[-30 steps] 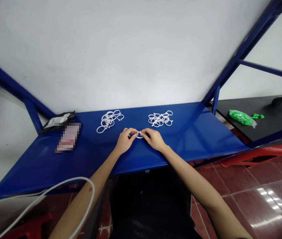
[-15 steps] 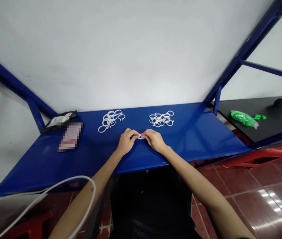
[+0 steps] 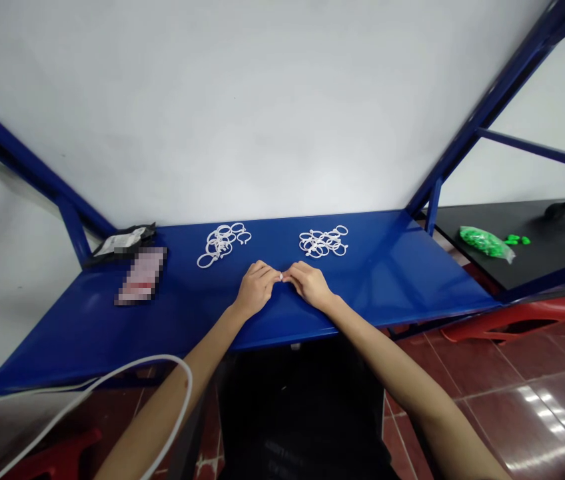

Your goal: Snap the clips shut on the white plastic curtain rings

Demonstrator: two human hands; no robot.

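Note:
Over the front middle of the blue table, both my hands meet at one white plastic ring (image 3: 281,277). Only a small white bit of it shows between my fingertips; the rest is hidden. My left hand (image 3: 255,287) pinches it from the left with thumb and fingers. From the right, my right hand (image 3: 311,285) pinches it too. Behind my left hand lies a loose pile of white rings (image 3: 219,244), some with a gap in the loop and small knobbed ends. A second pile of white rings (image 3: 318,244) lies behind my right hand.
At the table's (image 3: 387,280) left end are a black packet (image 3: 125,241) and a blurred-out pinkish item (image 3: 142,275). A white cable (image 3: 127,363) loops over my left forearm. On a black table (image 3: 542,240) to the right sits a bag of green pieces (image 3: 486,242). A white wall stands behind.
My fingertips have drawn closer together around the ring, and its lower curve no longer shows beneath them. Both piles stay as they were.

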